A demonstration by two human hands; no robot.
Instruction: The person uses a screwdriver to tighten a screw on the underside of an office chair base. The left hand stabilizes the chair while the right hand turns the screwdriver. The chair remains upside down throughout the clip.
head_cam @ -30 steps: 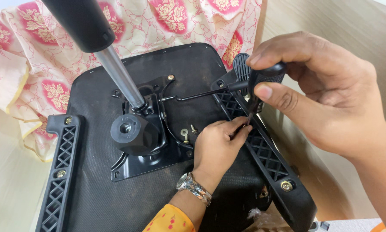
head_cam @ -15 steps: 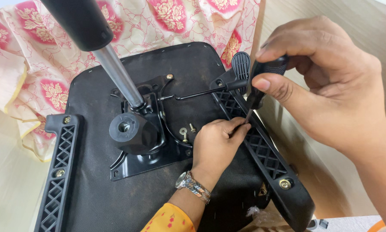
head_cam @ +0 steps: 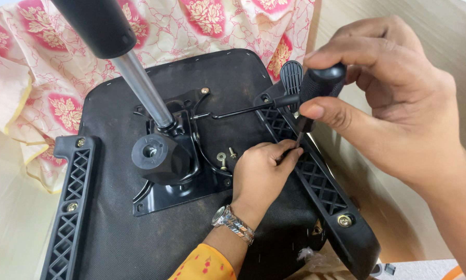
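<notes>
Her right hand [head_cam: 399, 109] grips the black screwdriver [head_cam: 316, 93] upright while her left hand [head_cam: 261, 173] pinches its tip, steadying it over the armrest bracket [head_cam: 321, 186] on the upturned chair seat [head_cam: 139, 238].

Can't see the screwdriver [head_cam: 316, 91] tip, it's tucked behind my left hand [head_cam: 261, 173] fingers, my right hand [head_cam: 393, 109] forearm and the gas cylinder [head_cam: 114, 57] top run out of frame, and bottom-right bits are too blurry imo.
</notes>
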